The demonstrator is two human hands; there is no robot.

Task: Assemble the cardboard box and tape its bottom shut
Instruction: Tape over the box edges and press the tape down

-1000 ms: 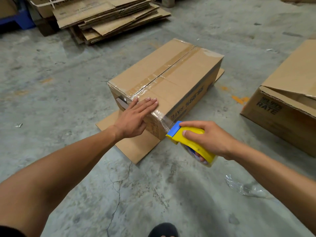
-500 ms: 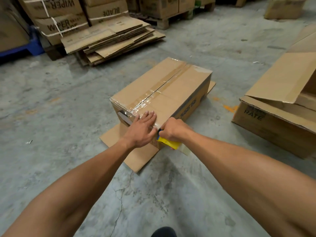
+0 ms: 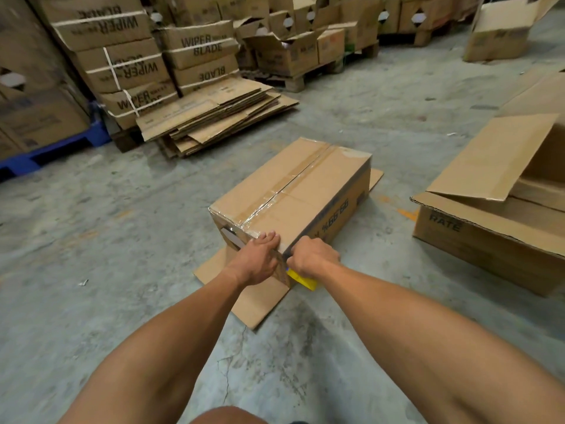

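Note:
A closed cardboard box (image 3: 305, 191) lies on the concrete floor, its upper face taped along the centre seam with clear tape (image 3: 269, 203). My left hand (image 3: 256, 258) presses flat on the box's near top corner, fingers straight. My right hand (image 3: 315, 260) grips a yellow tape dispenser (image 3: 301, 278) against the near end face, just below the corner. Most of the dispenser is hidden under the hand. The box's lower flaps (image 3: 244, 298) spread flat on the floor beneath it.
An open box (image 3: 489, 234) with a raised flap stands to the right. A stack of flattened cartons (image 3: 214, 117) lies behind. Strapped "WIPER BLADE" boxes (image 3: 122, 71) on pallets line the back. A blue pallet (image 3: 46, 151) is at far left.
My right hand brought the dispenser from out in front up against the box's near end. The left hand slid from the top toward the near corner. The view tilted upward.

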